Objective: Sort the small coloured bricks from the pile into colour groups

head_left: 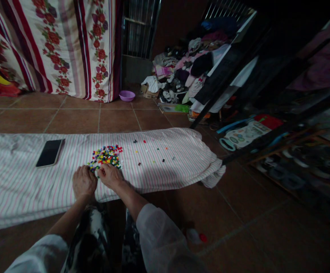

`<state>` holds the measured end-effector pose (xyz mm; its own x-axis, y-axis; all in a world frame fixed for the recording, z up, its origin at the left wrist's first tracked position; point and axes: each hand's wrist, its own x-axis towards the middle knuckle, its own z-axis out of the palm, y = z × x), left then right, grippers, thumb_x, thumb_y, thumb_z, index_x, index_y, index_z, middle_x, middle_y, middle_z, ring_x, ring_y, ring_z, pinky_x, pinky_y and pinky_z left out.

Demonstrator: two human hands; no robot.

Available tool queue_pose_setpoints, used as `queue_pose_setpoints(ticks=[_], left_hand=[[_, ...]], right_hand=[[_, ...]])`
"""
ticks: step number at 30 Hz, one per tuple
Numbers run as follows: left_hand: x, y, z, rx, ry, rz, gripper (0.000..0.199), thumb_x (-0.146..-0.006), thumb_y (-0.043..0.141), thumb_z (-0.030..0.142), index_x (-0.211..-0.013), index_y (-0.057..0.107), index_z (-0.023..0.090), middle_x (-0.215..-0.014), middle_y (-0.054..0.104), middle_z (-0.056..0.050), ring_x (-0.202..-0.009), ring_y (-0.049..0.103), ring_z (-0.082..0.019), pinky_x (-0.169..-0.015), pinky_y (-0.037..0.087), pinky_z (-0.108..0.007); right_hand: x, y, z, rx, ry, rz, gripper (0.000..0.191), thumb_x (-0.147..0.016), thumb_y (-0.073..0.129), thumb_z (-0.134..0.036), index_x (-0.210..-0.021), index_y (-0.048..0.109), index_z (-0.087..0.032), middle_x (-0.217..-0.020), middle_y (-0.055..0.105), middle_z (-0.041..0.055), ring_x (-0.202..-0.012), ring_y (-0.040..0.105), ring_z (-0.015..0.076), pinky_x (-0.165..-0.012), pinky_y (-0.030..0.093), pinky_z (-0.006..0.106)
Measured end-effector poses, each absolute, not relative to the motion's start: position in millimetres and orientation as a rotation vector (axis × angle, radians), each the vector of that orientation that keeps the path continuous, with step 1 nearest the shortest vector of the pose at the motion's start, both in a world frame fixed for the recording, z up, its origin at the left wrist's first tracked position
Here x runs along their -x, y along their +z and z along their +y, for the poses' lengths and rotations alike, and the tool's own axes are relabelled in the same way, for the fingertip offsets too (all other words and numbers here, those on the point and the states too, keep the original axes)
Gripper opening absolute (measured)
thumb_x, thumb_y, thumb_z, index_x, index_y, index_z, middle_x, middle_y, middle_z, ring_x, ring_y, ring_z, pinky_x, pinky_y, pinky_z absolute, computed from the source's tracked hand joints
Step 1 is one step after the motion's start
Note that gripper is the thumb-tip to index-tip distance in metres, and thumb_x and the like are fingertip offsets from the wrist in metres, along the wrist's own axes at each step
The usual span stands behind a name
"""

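On striped cloth (pixel 190 163); hands (pixel 84 181) (pixel 110 175) curled at coloured pieces (pixel 105 155); pinch unclear; printed board (pixel 247 134) illegible

On the cloth (pixel 159 176), a phone (pixel 50 153) lies at the left, a heap of small pieces (pixel 107 152) sits to its right, and a few single pieces (pixel 163 160) lie spread apart farther right. The left hand (pixel 84 182) rests at the heap's near left corner, with the right hand (pixel 110 176) just beside it, over the heap's near edge. Behind the cloth, across the floor (pixel 79 119), a curtain (pixel 76 49) hangs at the left, a basin (pixel 127 99) stands by its lower right corner, and piled clothes (pixel 182 72) lie beyond to the right, while a rack (pixel 304 167) stands at far right.
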<state>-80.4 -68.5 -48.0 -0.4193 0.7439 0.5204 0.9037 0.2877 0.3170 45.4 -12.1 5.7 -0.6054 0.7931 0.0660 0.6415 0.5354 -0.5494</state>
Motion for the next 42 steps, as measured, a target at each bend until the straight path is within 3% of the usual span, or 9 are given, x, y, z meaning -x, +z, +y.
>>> queue_pose_setpoints(ticks=[9,17,29,42], left_hand=[[79,-45,-69,1.531,-0.797,-2.276,0.032,-0.087,0.035,0.023,-0.107,0.056,0.009,-0.100,0.063,-0.019,-0.102,0.055,-0.030,-0.092,0.041,-0.046],[80,-46,-69,1.540,-0.839,-2.283,0.033,-0.085,0.036,0.021,-0.110,0.055,0.010,-0.104,0.062,-0.019,-0.105,0.054,-0.030,-0.094,0.041,-0.048],[80,-55,-68,1.509,-0.790,-2.258,0.033,-0.089,0.034,0.025,-0.113,0.053,0.011,-0.112,0.061,-0.019,-0.115,0.052,-0.031,-0.099,0.040,-0.049],[83,-62,-68,1.550,-0.717,-2.200,0.035,-0.090,0.033,0.029,-0.116,0.050,0.013,-0.115,0.059,-0.020,-0.118,0.050,-0.032,-0.100,0.040,-0.049]], right_hand=[[-58,11,-10,1.192,0.713,-2.374,0.018,-0.095,0.045,-0.034,-0.091,0.060,-0.023,-0.096,0.068,0.0002,-0.091,0.061,0.0137,-0.078,0.044,0.022],[-114,8,46,1.314,0.794,-1.946,0.017,-0.090,0.045,-0.029,-0.093,0.060,-0.021,-0.088,0.070,0.0009,-0.080,0.065,0.0124,-0.073,0.047,0.022],[-242,-6,180,1.773,0.388,-1.755,0.017,-0.083,0.048,-0.018,-0.091,0.063,-0.016,-0.090,0.070,0.0064,-0.083,0.065,0.0135,-0.079,0.046,0.021],[-256,-20,243,1.890,0.143,-2.038,0.021,-0.084,0.050,-0.013,-0.095,0.068,-0.014,-0.095,0.069,0.0101,-0.088,0.063,0.0168,-0.078,0.043,0.023]])
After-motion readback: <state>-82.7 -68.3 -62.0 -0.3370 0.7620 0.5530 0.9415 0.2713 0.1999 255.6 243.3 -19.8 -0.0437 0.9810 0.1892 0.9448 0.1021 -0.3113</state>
